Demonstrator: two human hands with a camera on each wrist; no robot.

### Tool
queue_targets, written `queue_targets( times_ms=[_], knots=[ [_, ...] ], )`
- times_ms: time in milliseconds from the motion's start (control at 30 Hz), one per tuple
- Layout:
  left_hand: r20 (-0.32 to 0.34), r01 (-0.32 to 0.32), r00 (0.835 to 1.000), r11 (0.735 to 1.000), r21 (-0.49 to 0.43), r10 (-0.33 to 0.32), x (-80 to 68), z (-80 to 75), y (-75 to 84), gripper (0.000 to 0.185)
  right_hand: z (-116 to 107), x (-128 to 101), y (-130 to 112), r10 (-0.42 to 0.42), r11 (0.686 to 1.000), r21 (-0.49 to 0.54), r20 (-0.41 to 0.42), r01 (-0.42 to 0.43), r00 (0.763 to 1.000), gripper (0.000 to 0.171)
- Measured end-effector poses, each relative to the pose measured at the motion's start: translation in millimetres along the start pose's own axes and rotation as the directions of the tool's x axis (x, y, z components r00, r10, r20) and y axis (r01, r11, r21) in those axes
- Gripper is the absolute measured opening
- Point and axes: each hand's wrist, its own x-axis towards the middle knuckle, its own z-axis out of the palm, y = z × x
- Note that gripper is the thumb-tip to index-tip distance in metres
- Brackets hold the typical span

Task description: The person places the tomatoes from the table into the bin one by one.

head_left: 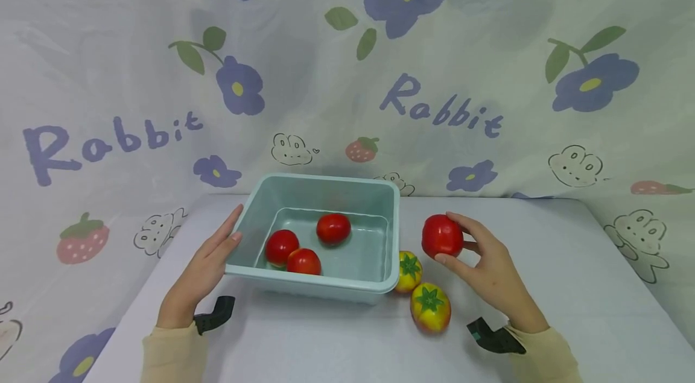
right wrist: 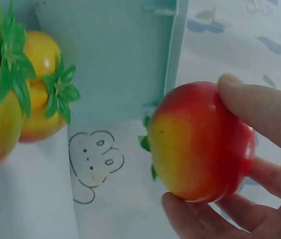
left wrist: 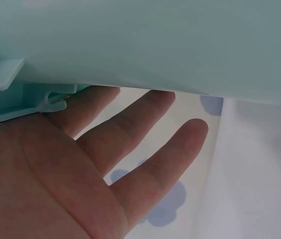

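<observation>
My right hand (head_left: pixel 491 268) grips a red toy tomato (head_left: pixel 442 236) between thumb and fingers, just right of a pale blue-green plastic bin (head_left: pixel 347 283). In the right wrist view, this tomato (right wrist: pixel 200 144) shows a yellow side and green leaf tips facing away from the palm. My left hand (head_left: pixel 203 265) rests with straight fingers against the bin's left side; the left wrist view has the fingers (left wrist: pixel 155 174) below the rim. Three red tomatoes lie inside: one at left (head_left: pixel 282 247), one in front (head_left: pixel 304 262), one farther back (head_left: pixel 333 229).
Two yellow-red tomatoes with green star-shaped leaves sit by the bin's right front corner, the nearer one (head_left: pixel 431 309) in front of the other (head_left: pixel 408 272). A white-covered table (head_left: pixel 326 347) lies beneath. Behind it hangs a printed cloth (head_left: pixel 326 69) with flowers and rabbits.
</observation>
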Motion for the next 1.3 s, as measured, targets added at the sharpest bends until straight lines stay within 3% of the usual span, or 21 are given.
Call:
queue_targets(
  times_ms=[633,933,1300],
  knots=[
    [-0.004,-0.004,1.000,1.000,0.001,0.004,1.6,2.6,-1.8,0.057,8,2,-27,-0.079,0.987,0.134,-0.077,0.088,0.994,0.078],
    [-0.007,0.020,1.000,1.000,0.024,-0.020,-1.1,-0.5,-2.6,0.057,17,5,-39,-0.149,0.975,0.163,-0.040,0.154,0.988,0.077],
    [0.007,-0.014,1.000,1.000,-0.010,0.014,0.6,0.9,-2.7,0.057,30,9,-53,-0.171,0.965,0.199,-0.008,0.169,0.985,0.075]
  ],
)
